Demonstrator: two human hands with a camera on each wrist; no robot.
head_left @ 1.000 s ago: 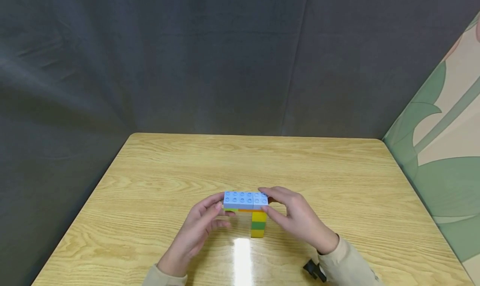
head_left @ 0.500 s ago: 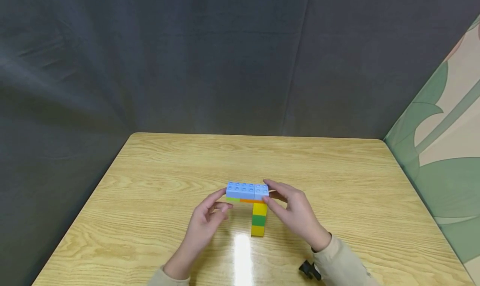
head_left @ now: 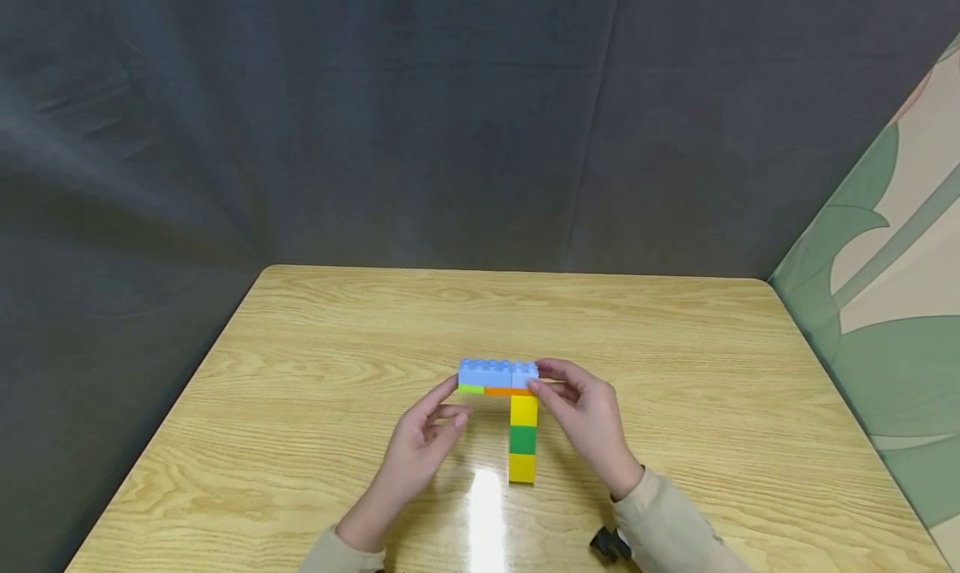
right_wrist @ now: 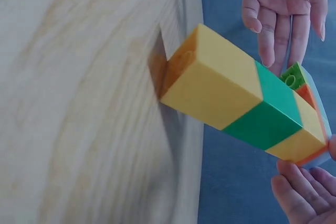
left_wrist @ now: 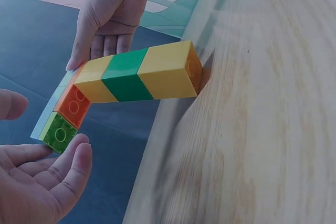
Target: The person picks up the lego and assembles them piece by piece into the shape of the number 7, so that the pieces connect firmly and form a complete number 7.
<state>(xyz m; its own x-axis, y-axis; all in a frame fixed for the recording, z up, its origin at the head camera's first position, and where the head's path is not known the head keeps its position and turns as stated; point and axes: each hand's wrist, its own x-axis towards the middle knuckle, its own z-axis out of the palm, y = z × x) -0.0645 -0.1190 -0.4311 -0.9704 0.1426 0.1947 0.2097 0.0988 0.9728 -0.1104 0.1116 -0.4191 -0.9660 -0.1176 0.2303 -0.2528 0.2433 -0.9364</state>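
My right hand (head_left: pixel 592 419) pinches the right end of the light blue bricks (head_left: pixel 483 375) between thumb and fingers. These sit atop an orange brick (head_left: pixel 504 392) and a lime brick (head_left: pixel 471 389). Below the right end runs a column of a yellow brick (head_left: pixel 523 411), a green brick (head_left: pixel 522 440) and another yellow brick (head_left: pixel 522 469). The left arm of the build has no column under it. The lower yellow brick's hollow underside shows in both wrist views, so the build leans. My left hand (head_left: pixel 416 452), fingers loosely bent, has a fingertip at the blue left end, thumb apart.
The wooden table (head_left: pixel 337 331) spreads around the build. A small black object (head_left: pixel 606 545) is by the right sleeve. A dark curtain (head_left: pixel 450 139) hangs behind the table, and a leaf-patterned panel (head_left: pixel 900 373) stands along the right side.
The top of the build has moved away and slightly right, showing more of the column's front. Both hands have moved with it, and the left thumb has come away from the blue brick.
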